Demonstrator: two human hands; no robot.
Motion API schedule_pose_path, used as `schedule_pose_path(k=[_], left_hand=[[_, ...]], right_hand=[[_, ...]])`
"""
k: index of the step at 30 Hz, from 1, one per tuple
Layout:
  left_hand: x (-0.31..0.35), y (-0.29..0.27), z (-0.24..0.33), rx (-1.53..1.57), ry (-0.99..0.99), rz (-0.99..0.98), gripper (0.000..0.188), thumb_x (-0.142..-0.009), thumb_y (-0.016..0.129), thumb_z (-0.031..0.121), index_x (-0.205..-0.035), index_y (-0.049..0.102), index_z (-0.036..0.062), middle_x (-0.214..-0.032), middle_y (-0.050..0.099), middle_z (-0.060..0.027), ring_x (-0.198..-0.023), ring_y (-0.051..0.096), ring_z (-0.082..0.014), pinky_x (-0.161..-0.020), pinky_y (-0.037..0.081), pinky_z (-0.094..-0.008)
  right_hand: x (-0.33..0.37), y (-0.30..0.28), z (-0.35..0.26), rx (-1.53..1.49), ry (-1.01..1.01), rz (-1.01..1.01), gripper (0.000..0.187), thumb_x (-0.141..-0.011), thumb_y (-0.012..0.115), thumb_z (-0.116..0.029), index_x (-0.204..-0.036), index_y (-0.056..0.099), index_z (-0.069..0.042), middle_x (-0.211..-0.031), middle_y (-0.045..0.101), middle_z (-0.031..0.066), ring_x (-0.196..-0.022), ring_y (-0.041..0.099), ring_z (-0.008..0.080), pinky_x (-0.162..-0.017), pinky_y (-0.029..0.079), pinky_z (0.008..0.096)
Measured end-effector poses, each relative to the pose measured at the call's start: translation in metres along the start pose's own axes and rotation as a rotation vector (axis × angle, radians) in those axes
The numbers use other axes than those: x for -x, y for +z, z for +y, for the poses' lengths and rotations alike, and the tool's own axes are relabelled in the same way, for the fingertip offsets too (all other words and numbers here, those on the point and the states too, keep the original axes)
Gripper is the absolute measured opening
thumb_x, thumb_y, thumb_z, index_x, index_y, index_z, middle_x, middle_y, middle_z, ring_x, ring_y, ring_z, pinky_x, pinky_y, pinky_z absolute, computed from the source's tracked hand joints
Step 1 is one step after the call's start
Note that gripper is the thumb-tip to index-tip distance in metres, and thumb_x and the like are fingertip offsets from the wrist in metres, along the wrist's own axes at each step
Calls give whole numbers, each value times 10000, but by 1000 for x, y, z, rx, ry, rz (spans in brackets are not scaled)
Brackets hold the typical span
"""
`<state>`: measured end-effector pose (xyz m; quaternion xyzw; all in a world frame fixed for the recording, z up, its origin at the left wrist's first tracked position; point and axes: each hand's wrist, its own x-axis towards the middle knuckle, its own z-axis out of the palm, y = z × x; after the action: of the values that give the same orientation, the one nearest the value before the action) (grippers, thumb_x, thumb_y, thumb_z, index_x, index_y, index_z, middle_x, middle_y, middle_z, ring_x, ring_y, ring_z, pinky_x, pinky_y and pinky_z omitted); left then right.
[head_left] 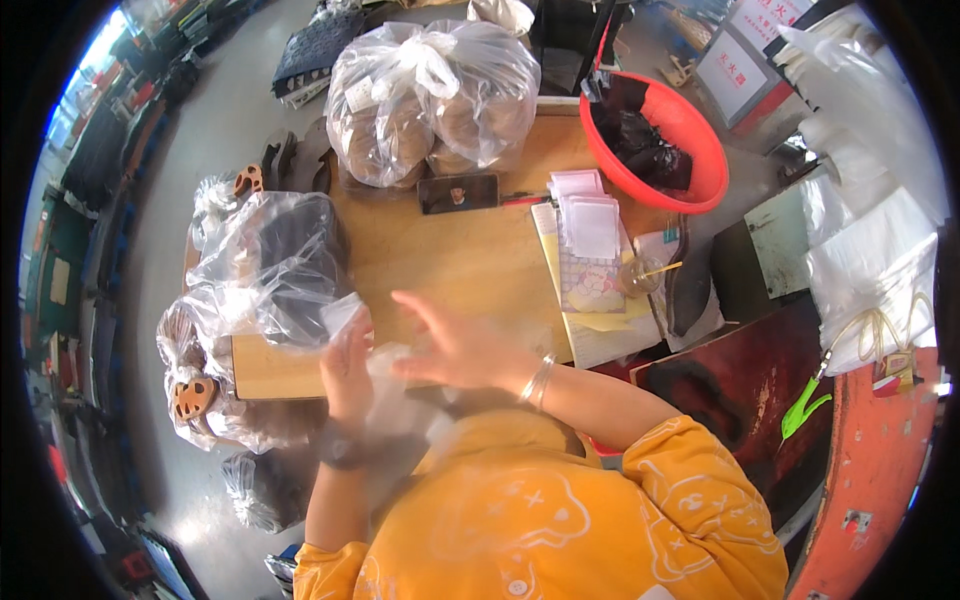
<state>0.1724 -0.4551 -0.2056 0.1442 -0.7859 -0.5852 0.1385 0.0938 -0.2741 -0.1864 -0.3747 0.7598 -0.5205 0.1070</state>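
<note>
A thin clear plastic bag hangs loosely between my hands, in front of my body and smeared by motion. My left hand is upright at the table's near edge, its fingers closed on the bag's film. To its right, my right hand reaches across with its fingers apart, the lower ones close to the bag; I cannot tell whether they touch it. Just beyond my left hand, a clear bag of dark goods sits on the left of the wooden table.
A large knotted clear bag of round bundles stands at the back. Before it lies a phone. Rightward are pink cards, a cup with a straw and a red basin. Clear plastic film hangs far right.
</note>
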Motion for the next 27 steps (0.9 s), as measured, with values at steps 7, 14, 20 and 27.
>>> schedule_pose_path(k=[7,14,20,27], left_hand=[[-4,7,21,346,-156,-92,359,-961,423,164,-1262,501,-15,-1057,604,-100,-952,549,-148,-833,441,-284],[-22,10,13,175,-175,-287,355,-963,431,203,-1220,518,-26,-1015,613,-87,-863,586,-130,-778,464,-259],[-43,7,44,-119,-88,63,246,-910,518,99,-1115,558,-30,-897,604,-53,-773,534,-97,-696,444,-237],[39,50,47,185,-306,107,169,-838,572,94,-974,550,-3,-751,560,-3,-601,478,-57,-483,342,-183]], right_hand=[[-13,-14,37,209,282,-354,399,-781,592,-138,-1165,551,-37,-974,629,215,-889,607,375,-788,481,439],[-28,-39,30,364,103,-543,220,-775,616,-182,-937,675,-44,-839,655,173,-829,630,330,-745,495,408],[-37,-42,38,-200,343,-356,247,-759,658,-264,-748,653,-18,-700,641,136,-685,629,244,-627,477,359],[-41,-24,32,-422,374,-161,358,-740,697,-344,-715,595,-2,-621,587,97,-572,544,169,-560,434,327]])
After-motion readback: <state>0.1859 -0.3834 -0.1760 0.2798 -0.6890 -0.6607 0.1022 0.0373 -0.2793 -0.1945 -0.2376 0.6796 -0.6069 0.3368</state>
